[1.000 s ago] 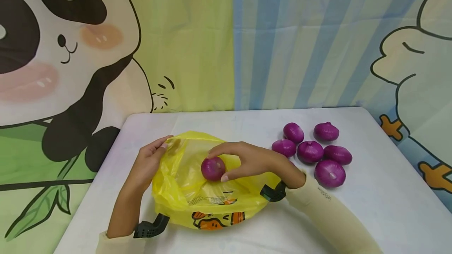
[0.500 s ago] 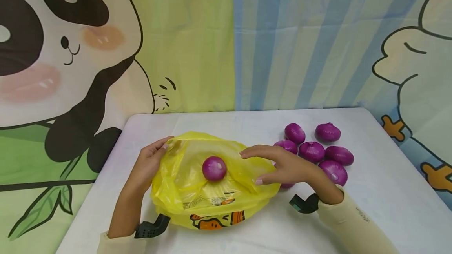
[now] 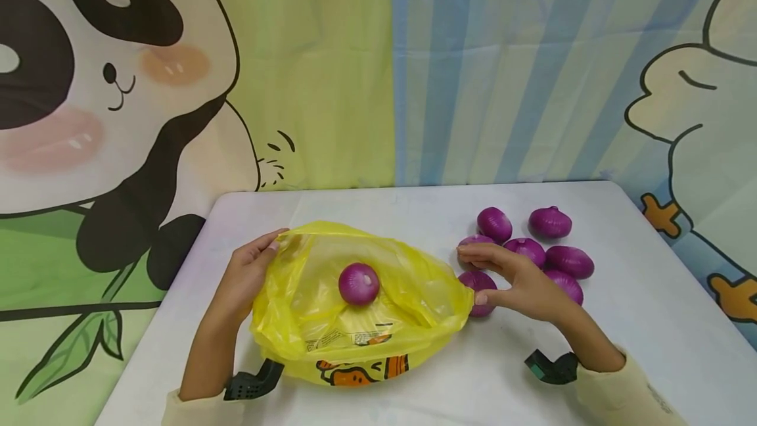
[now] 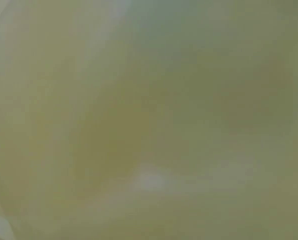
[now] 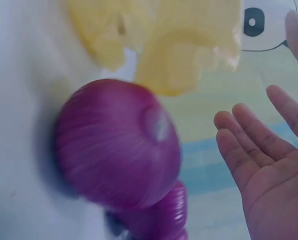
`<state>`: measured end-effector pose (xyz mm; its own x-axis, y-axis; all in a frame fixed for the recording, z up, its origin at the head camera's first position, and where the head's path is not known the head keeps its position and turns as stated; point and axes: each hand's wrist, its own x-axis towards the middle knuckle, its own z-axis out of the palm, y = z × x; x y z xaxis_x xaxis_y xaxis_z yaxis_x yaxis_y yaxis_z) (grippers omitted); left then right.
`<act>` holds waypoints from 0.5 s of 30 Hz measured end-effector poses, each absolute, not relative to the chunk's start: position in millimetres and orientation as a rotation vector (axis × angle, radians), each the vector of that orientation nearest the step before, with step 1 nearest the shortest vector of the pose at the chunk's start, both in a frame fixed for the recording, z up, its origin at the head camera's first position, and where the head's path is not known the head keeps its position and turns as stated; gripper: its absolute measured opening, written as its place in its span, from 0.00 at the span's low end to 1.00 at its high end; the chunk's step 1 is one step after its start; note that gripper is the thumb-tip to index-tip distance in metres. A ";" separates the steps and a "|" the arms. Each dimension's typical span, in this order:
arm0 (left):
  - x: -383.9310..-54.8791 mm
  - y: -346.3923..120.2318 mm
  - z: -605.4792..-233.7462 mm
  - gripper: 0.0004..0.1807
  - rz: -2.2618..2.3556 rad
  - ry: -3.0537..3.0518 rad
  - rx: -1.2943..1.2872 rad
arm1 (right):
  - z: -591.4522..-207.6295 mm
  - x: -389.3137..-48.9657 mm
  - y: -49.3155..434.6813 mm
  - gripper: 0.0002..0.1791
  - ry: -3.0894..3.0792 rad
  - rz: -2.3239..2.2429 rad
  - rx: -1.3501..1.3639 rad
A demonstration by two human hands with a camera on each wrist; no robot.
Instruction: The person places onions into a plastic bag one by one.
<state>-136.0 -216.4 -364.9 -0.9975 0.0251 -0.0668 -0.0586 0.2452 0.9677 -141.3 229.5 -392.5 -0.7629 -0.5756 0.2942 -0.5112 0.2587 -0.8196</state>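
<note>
The yellow plastic bag (image 3: 414, 327) lies on the table with its mouth spread, and a purple onion (image 3: 359, 284) rests inside. My left hand (image 3: 251, 275) pinches the bag's left rim between thumb and fingers. Just right of the bag, my right hand (image 3: 529, 284) hovers with fingers apart, holding nothing. Below its fingers sits another onion (image 3: 480, 280) close to the bag's right end. In the right wrist view this onion (image 5: 116, 145) looks large, beside the spread right hand (image 5: 279, 180). Blurred yellow plastic (image 4: 149, 125) fills the left wrist view.
Several more purple onions, including one at the back (image 3: 550, 222) and one lying on its side (image 3: 570, 261), are grouped on the right of the white table (image 3: 414, 393). A printed cloth backdrop (image 3: 331, 84) hangs behind the table.
My right hand has let go of the onion in the bag and moved right, out over the onion beside the bag. The left hand keeps its hold on the rim.
</note>
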 end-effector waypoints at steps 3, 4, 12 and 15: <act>-136.0 -216.9 -365.3 0.25 1.884 2.427 -0.037 | -400.2 -139.5 234.4 0.34 2.467 -1.534 -1.011; -136.2 -217.1 -365.3 0.25 1.882 2.428 -0.042 | -402.5 -138.9 235.6 0.34 2.478 -1.528 -0.989; -136.7 -216.1 -365.2 0.25 1.876 2.436 -0.045 | -417.1 -138.7 241.1 0.36 2.578 -1.434 -0.829; -136.7 -216.7 -365.4 0.25 1.886 2.429 -0.033 | -422.4 -140.4 241.9 0.36 2.598 -1.390 -0.803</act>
